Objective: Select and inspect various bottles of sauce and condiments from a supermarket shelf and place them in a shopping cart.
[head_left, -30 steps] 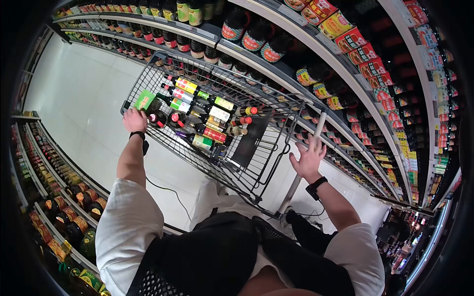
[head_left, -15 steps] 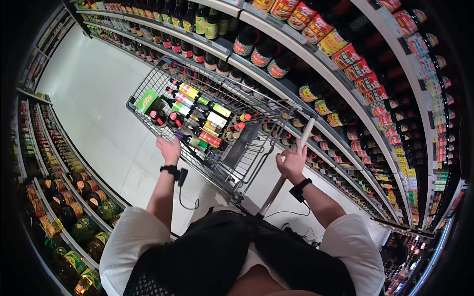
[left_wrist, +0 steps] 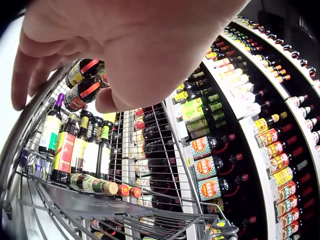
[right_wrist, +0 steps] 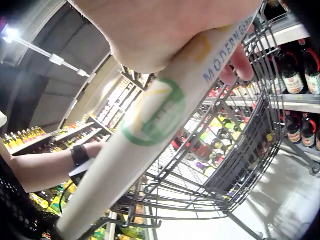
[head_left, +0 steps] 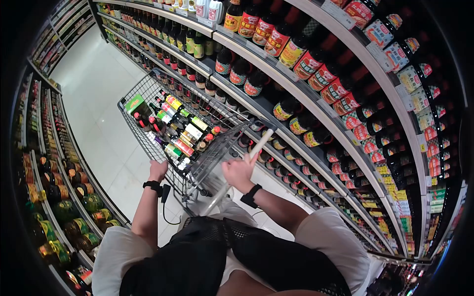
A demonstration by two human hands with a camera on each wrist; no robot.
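Observation:
A wire shopping cart stands in the aisle, loaded with several sauce bottles and a green box. My right hand grips the cart's white handle bar. In the right wrist view the fingers wrap round the handle bar, which bears a green logo. My left hand is at the cart's near left corner. In the left wrist view that left hand hovers over the rim with fingers loosely curved and holds nothing, above the bottles lying inside.
Tall shelves of dark sauce bottles run close along the cart's right side. Lower shelves of jugs line the left. The white tiled floor stretches ahead between them. A cable hangs from my left wrist.
My left hand drew back from the green box to the cart's near left corner. My right hand went from open beside the handle to gripping it. The cart now sits closer to the right shelves.

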